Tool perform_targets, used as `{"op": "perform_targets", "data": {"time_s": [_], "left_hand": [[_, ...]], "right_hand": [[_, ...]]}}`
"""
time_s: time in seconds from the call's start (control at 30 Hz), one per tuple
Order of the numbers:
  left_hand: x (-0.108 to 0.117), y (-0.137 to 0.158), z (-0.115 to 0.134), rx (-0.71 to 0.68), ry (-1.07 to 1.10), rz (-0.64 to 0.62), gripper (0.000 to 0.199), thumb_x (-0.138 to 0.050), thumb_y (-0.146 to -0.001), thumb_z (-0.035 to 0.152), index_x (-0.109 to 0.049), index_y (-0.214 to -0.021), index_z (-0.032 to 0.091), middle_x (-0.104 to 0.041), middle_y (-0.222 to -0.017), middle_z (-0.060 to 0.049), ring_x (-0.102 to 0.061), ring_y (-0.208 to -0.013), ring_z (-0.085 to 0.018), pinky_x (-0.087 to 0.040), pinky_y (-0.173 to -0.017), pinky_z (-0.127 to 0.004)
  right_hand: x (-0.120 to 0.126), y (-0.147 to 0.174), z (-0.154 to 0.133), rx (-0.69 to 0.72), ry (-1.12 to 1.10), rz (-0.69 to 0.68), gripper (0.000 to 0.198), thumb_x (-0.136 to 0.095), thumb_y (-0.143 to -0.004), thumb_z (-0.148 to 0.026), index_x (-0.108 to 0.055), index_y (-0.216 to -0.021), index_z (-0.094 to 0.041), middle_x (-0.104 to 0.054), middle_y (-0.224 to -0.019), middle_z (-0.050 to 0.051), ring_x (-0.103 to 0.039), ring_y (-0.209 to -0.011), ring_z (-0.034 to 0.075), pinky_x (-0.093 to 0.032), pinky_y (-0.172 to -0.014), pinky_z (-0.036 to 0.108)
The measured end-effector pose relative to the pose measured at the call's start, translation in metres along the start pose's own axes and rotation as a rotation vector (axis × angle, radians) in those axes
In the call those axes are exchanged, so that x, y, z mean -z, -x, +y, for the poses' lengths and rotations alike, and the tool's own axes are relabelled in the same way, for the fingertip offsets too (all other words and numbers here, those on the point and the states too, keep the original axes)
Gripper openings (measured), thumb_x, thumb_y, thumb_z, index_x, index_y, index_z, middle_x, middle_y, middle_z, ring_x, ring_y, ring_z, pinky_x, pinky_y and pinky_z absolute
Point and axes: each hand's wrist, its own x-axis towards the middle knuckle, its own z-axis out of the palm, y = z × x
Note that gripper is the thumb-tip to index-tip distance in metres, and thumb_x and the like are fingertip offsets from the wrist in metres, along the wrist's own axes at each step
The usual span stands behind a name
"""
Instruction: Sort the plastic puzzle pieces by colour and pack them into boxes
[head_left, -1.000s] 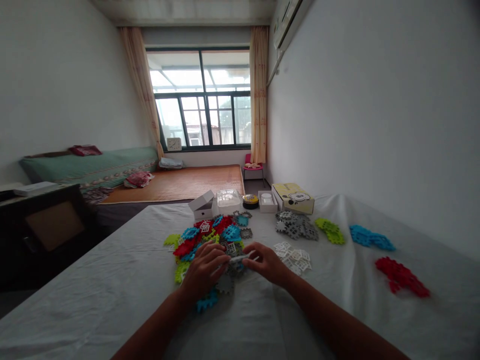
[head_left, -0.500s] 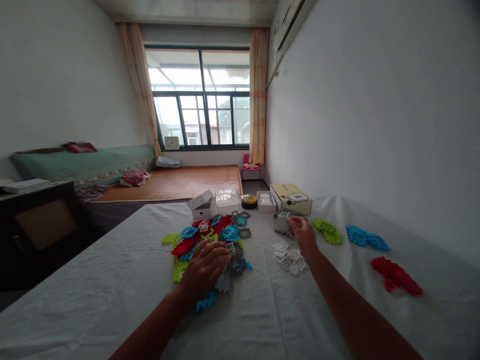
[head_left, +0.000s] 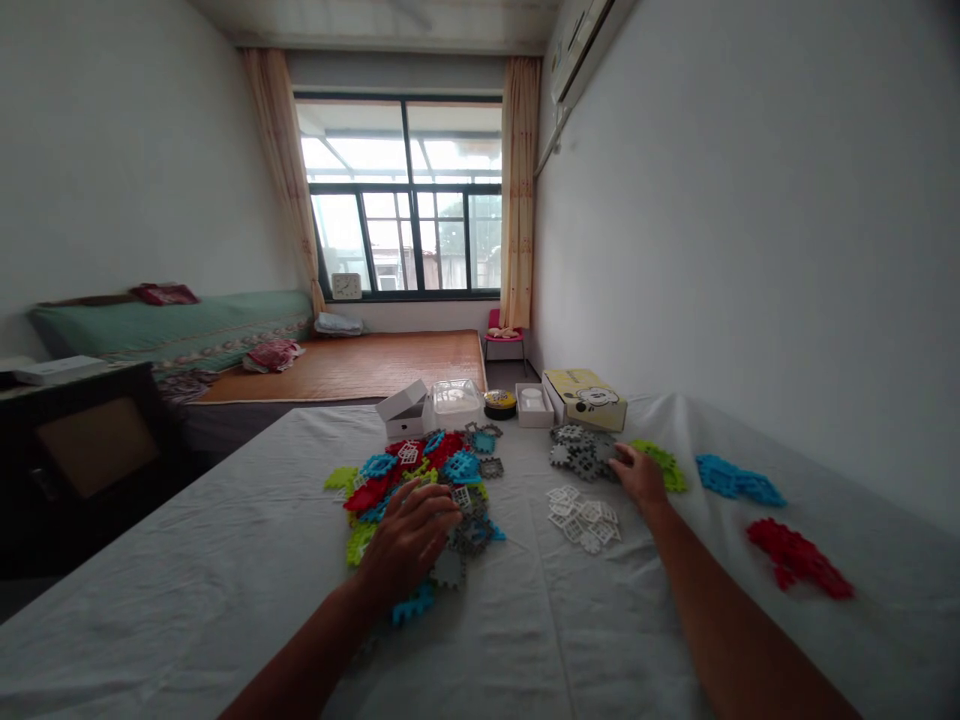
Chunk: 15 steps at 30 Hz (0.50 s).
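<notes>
My left hand [head_left: 412,525] rests over the mixed pile of plastic interlocking building pieces [head_left: 375,490], its fingers stretched out and loosely spread. Red, blue, green, grey and white pieces lie around and partly under it. My right hand [head_left: 639,474] is at the right edge of a pile of grey interlocking pieces [head_left: 576,452], with thumb and fingertips closed on a grey piece [head_left: 604,458] there. Just in front of that pile lie white lattice pieces [head_left: 583,518]. Green pieces [head_left: 663,464] lie right behind my right hand, partly hidden by it.
Blue pieces [head_left: 739,478] and red pieces [head_left: 799,560] form separate piles on the right of the white-covered table [head_left: 517,640]. Along its far edge stand an open white box [head_left: 403,410], a clear container [head_left: 456,398], a round black-and-yellow tin [head_left: 499,404] and a yellow box [head_left: 585,400].
My right hand has moved right, from the middle of the grey pile to its right edge, along with a grey piece. My left hand has stayed over the mixed pile.
</notes>
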Motion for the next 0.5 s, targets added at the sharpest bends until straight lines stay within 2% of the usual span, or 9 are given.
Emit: {"op": "perform_targets", "data": {"time_s": [0.13, 0.23, 0.3, 0.4, 0.5], "left_hand": [[-0.002, 0.0, 0.002, 0.02, 0.015, -0.019, 0.024, -0.05, -0.089, 0.015, -0.066, -0.103, 0.027, -0.07, -0.103, -0.001, -0.055, -0.113, -0.019, -0.03, -0.11, -0.045], [-0.003, -0.003, 0.009, 0.035, 0.042, -0.082, 0.021, -0.052, -0.089, 0.019, -0.067, -0.1, 0.029, -0.07, -0.105, 0.0, -0.054, -0.115, -0.019, -0.028, -0.111, -0.045], [-0.005, -0.003, 0.014, 0.027, 0.064, -0.155, 0.02, -0.055, -0.088, 0.024, -0.066, -0.103, 0.03, -0.068, -0.111, 0.0, -0.053, -0.117, -0.02, -0.028, -0.11, -0.046], [-0.01, -0.002, 0.018, 0.025, 0.094, -0.234, 0.021, -0.058, -0.086, 0.029, -0.066, -0.106, 0.029, -0.068, -0.112, -0.001, -0.053, -0.117, -0.021, -0.028, -0.11, -0.045], [-0.014, 0.001, 0.018, 0.019, 0.13, -0.268, 0.017, -0.055, -0.088, 0.028, -0.068, -0.098, 0.028, -0.071, -0.103, 0.0, -0.058, -0.11, -0.019, -0.029, -0.109, -0.041]], "right_hand": [[0.001, 0.006, -0.011, 0.054, 0.096, -0.005, 0.033, -0.058, -0.067, -0.023, -0.068, -0.098, -0.016, -0.07, -0.081, 0.008, -0.065, -0.077, 0.023, -0.048, -0.079, 0.038], [-0.008, 0.024, -0.035, 0.156, 0.111, -0.052, 0.033, -0.052, -0.075, -0.025, -0.066, -0.103, -0.017, -0.07, -0.093, 0.01, -0.065, -0.079, 0.021, -0.048, -0.081, 0.037], [-0.02, 0.046, -0.059, 0.276, 0.063, -0.224, 0.028, -0.051, -0.08, -0.03, -0.066, -0.101, -0.019, -0.07, -0.094, 0.009, -0.065, -0.079, 0.02, -0.05, -0.078, 0.035], [-0.04, 0.091, -0.096, 0.447, -0.028, -0.573, 0.028, -0.049, -0.086, -0.035, -0.066, -0.103, -0.021, -0.07, -0.095, 0.007, -0.065, -0.079, 0.018, -0.052, -0.072, 0.032], [-0.058, 0.132, -0.123, 0.605, 0.005, -0.757, 0.035, -0.055, -0.085, -0.032, -0.061, -0.117, -0.021, -0.067, -0.108, 0.009, -0.062, -0.096, 0.021, -0.05, -0.084, 0.035]]}}
